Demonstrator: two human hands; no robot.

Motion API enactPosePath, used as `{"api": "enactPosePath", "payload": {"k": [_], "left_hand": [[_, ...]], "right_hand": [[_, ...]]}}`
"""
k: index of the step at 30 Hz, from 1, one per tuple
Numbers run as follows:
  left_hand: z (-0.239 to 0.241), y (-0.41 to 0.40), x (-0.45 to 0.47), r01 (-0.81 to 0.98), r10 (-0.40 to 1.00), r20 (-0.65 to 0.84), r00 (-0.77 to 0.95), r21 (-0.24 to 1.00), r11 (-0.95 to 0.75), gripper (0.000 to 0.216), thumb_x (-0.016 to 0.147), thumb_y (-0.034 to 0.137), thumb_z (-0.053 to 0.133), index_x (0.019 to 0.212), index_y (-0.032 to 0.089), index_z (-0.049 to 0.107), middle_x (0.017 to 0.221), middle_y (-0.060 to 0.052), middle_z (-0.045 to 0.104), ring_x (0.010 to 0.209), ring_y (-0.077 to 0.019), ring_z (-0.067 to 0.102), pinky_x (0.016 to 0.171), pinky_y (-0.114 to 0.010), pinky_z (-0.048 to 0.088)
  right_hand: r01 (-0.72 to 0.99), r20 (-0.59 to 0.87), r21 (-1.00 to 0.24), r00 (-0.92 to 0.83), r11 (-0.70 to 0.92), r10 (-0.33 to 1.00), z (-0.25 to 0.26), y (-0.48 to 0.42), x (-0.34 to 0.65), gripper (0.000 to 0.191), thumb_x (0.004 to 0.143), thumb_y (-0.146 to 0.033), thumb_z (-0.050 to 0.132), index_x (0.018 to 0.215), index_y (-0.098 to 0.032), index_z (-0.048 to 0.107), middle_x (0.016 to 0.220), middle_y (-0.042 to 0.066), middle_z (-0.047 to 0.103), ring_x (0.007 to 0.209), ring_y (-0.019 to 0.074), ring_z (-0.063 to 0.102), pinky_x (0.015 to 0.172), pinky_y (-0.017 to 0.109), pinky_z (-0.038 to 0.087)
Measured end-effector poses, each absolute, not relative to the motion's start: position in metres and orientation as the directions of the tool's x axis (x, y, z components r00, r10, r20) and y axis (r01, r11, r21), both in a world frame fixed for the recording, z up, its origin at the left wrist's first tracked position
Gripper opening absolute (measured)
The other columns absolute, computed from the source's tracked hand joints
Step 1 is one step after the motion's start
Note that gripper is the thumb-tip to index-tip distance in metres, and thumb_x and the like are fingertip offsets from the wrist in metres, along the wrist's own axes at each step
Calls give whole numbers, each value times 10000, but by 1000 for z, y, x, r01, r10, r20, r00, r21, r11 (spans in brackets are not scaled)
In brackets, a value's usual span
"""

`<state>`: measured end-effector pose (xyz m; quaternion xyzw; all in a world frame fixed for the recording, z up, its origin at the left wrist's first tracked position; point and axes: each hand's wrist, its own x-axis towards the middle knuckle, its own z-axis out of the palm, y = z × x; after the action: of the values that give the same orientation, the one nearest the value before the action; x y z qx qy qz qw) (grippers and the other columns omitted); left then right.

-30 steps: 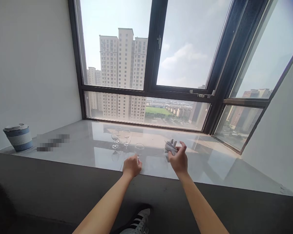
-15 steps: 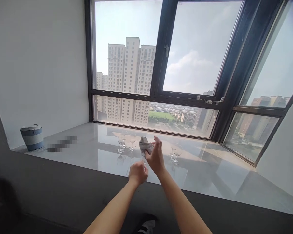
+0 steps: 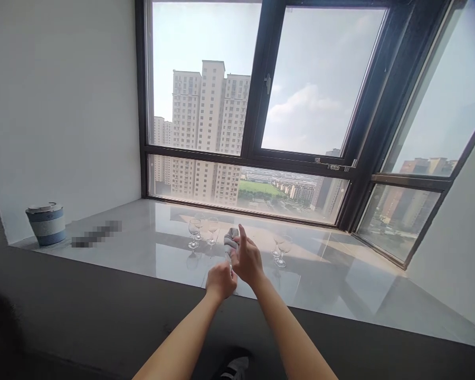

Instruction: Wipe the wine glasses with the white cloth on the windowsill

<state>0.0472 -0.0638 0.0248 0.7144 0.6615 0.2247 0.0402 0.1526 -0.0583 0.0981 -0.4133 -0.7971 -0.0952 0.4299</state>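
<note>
My left hand (image 3: 220, 281) is closed low over the marble sill (image 3: 332, 279), gripping the stem of a wine glass that is mostly hidden behind both hands. My right hand (image 3: 246, 258) holds a grey cloth (image 3: 230, 240) pressed over the top of that glass, with the forefinger pointing up. Two empty wine glasses (image 3: 201, 231) stand just left of the hands. Two more wine glasses (image 3: 282, 248) stand to the right.
A blue and white lidded cup (image 3: 46, 224) stands at the sill's far left by the white wall. A blurred dark patch (image 3: 96, 235) lies beside it. Black-framed windows (image 3: 257, 95) close off the back. My shoe (image 3: 234, 368) shows on the dark floor below.
My right hand has brought the cloth leftward from the sill's right part onto the glass held by my left hand. The two glasses on the right came into sight.
</note>
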Motion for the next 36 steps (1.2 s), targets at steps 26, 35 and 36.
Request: {"api": "enactPosePath", "payload": {"k": [26, 35, 36], "left_hand": [[24, -64, 50, 933, 964, 264, 4, 346, -99, 265, 846, 234, 423, 947, 135, 647, 926, -138, 665, 884, -233, 626, 772, -319, 423], [23, -65, 48, 922, 962, 272, 6, 371, -110, 228, 844, 208, 436, 941, 107, 616, 897, -142, 643, 853, -237, 608, 772, -331, 414], [24, -65, 48, 913, 963, 269, 7, 391, -116, 224, 845, 203, 439, 938, 97, 613, 894, -141, 639, 850, -236, 602, 773, -329, 411]], "right_hand": [[922, 294, -178, -285, 345, 912, 132, -43, 125, 782, 894, -579, 292, 1505, -185, 5, 1126, 129, 650, 1033, 292, 575, 793, 360, 378], [944, 143, -212, -227, 254, 963, 148, -39, 113, 802, 866, -633, 296, 1494, -156, 151, 1218, 189, 594, 1081, 316, 564, 824, 430, 408], [946, 122, -215, -220, 242, 968, 148, -38, 110, 805, 867, -638, 286, 1494, -153, 149, 1242, 195, 576, 1100, 315, 552, 832, 436, 407]]}}
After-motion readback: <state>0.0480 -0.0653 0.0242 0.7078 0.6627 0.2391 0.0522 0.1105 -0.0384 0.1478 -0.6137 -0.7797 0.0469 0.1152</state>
